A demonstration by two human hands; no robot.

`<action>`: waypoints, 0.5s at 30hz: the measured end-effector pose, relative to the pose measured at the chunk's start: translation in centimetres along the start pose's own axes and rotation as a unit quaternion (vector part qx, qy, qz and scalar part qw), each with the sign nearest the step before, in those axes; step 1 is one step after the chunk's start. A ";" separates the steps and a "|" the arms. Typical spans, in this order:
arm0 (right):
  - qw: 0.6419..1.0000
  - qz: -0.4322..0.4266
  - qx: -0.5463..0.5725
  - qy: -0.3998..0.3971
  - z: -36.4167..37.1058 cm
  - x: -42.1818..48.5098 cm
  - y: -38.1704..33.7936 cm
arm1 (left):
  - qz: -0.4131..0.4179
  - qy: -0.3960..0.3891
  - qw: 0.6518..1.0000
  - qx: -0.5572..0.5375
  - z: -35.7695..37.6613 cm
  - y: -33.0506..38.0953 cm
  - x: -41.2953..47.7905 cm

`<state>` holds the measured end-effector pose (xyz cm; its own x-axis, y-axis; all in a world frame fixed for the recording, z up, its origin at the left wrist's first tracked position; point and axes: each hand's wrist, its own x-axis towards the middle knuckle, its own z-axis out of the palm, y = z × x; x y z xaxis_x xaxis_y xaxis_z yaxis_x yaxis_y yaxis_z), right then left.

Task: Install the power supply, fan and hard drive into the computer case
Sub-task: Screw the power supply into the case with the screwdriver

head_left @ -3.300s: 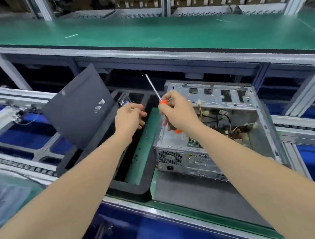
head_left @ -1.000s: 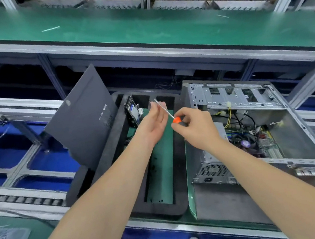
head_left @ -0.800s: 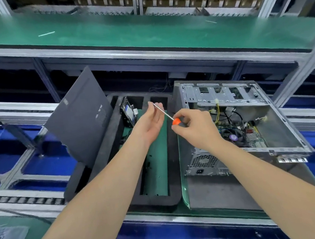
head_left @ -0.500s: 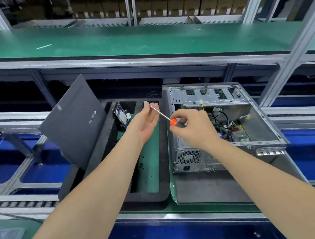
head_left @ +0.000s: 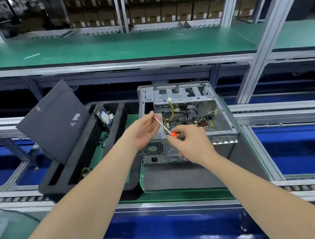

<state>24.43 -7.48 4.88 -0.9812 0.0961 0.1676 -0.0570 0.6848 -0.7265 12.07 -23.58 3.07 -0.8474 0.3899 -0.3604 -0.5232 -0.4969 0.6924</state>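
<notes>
Silver steel computer case (head_left: 221,112) lay open-sided on the green tabletop (head_left: 180,195), wires showing. Its hard drive (head_left: 104,118) stood in the black foam tray (head_left: 89,144) alongside. Right grip (head_left: 191,142) held the orange-handled screwdriver (head_left: 161,125); left grip (head_left: 144,130), loose, touched its tip.

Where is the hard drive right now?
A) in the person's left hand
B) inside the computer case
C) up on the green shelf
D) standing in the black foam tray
D: the hard drive stands on its edge in a slot of the black foam tray, to the left of the open computer case.
</notes>
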 end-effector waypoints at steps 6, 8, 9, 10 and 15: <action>0.991 0.056 0.114 -0.045 0.6 -4.6 1.5 | -0.042 0.052 0.998 0.017 2.2 -3.6 -2.3; 0.984 0.072 0.150 -0.060 1.2 -5.9 1.7 | -0.045 0.062 0.997 0.009 2.4 -4.9 -3.0; 0.982 0.078 0.160 -0.066 1.5 -6.4 1.8 | -0.047 0.065 0.997 0.004 2.3 -5.4 -3.4; 0.980 0.086 0.167 -0.070 1.8 -6.9 1.9 | -0.051 0.067 0.996 -0.001 2.0 -6.0 -3.7; 0.972 0.132 0.183 -0.065 3.7 -8.6 2.1 | -0.102 0.067 0.991 -0.060 0.4 -7.3 -4.9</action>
<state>32.01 -9.56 -0.57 -0.9842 0.1252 -0.1255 0.1616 0.3427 -0.9254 20.06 -21.55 0.04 -0.7235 0.3893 -0.5702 -0.6848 -0.5096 0.5210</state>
